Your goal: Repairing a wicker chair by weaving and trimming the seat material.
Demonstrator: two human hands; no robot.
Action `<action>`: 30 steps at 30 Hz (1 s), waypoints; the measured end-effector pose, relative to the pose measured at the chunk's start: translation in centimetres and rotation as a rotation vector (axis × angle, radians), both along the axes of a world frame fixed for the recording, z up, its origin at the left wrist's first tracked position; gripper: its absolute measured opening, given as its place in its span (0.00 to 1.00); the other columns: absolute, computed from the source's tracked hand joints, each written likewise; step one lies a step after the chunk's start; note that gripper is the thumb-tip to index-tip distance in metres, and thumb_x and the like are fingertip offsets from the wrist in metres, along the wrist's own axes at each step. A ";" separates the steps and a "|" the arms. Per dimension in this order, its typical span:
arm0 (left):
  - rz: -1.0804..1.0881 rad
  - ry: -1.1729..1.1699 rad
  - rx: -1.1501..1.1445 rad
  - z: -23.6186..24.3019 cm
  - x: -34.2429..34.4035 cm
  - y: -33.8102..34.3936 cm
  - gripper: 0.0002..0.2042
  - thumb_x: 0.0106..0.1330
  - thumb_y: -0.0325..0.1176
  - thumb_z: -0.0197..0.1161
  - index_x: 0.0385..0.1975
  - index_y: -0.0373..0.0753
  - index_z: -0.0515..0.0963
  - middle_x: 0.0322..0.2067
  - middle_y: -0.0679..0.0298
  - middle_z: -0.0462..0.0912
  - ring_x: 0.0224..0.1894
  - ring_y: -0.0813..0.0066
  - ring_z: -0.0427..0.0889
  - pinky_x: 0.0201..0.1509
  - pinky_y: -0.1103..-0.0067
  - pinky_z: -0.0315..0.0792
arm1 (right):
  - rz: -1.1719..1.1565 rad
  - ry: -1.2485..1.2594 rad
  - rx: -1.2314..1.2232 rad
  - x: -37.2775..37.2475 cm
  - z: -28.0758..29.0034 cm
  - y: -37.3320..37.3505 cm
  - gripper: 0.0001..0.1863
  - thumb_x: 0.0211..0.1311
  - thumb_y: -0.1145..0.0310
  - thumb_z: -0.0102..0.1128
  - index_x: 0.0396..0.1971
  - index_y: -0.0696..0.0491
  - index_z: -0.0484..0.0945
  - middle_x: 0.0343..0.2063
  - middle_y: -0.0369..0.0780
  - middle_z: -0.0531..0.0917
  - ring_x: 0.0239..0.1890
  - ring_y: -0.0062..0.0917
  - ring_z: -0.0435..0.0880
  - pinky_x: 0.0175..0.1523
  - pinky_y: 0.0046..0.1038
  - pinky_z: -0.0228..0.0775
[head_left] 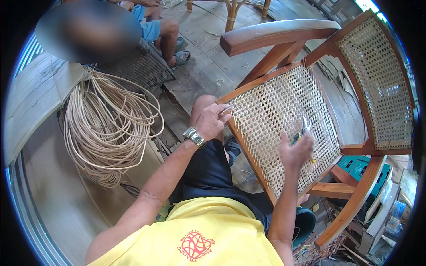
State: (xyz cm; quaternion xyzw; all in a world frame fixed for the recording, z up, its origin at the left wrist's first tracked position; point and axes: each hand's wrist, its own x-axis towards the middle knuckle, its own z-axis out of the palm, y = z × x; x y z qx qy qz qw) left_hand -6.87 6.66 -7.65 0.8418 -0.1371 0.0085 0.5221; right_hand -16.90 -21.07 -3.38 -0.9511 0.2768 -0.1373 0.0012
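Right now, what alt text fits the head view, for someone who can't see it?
A wooden chair with a woven seat: a person's left hand pinches a slim tool at its edge, the right hand holds cutters over it. A bundle of tan strands hangs at left.

Single head view: left camera of a side-by-side fisheye pair worn on the person's head. Upright, unmirrored, looking steeply down and forward over own body. Yellow shirt [222,224] nearest the lens, bottom center, seen from above. Left hand [212,122] and right hand [298,150] mid-frame, close range. Cane-seated wooden armchair [284,102] seen slantwise from above, backrest [377,84] toward right rim. Rattan coil [108,128] at left; plank floor [202,48] and seated co-worker's leg [168,40] farther off, upper left to top center. Straight edges bow near rim; corners black.
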 end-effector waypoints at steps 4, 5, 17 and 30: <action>0.025 -0.186 0.078 0.3 -0.5 0.6 0.12 0.61 0.32 0.70 0.44 0.39 0.84 0.30 0.57 0.78 0.30 0.62 0.80 0.38 0.70 0.74 | -0.102 0.163 0.002 -4.1 -0.5 -3.3 0.53 0.60 0.29 0.54 0.71 0.59 0.57 0.65 0.53 0.66 0.69 0.49 0.61 0.69 0.60 0.46; 0.018 -0.186 0.079 0.3 -0.7 0.4 0.12 0.61 0.32 0.70 0.44 0.39 0.84 0.30 0.57 0.78 0.30 0.62 0.80 0.38 0.70 0.74 | -0.090 0.169 0.016 -4.4 -0.4 -3.5 0.55 0.58 0.28 0.55 0.71 0.59 0.57 0.65 0.53 0.66 0.69 0.50 0.61 0.69 0.60 0.46; 0.152 -0.086 0.191 -1.6 -0.8 -1.0 0.09 0.67 0.35 0.63 0.36 0.35 0.77 0.37 0.52 0.77 0.40 0.47 0.79 0.44 0.59 0.73 | 0.126 0.158 0.242 -3.8 2.4 -4.8 0.37 0.65 0.50 0.55 0.64 0.63 0.64 0.48 0.55 0.80 0.50 0.46 0.81 0.57 0.49 0.69; -0.023 0.490 -0.454 -1.4 -0.6 1.0 0.06 0.68 0.24 0.61 0.41 0.34 0.82 0.35 0.71 0.83 0.37 0.86 0.78 0.43 0.85 0.73 | 0.432 0.420 1.865 -4.1 3.0 8.7 0.34 0.62 0.62 0.59 0.66 0.57 0.62 0.41 0.41 0.79 0.40 0.25 0.80 0.50 0.29 0.74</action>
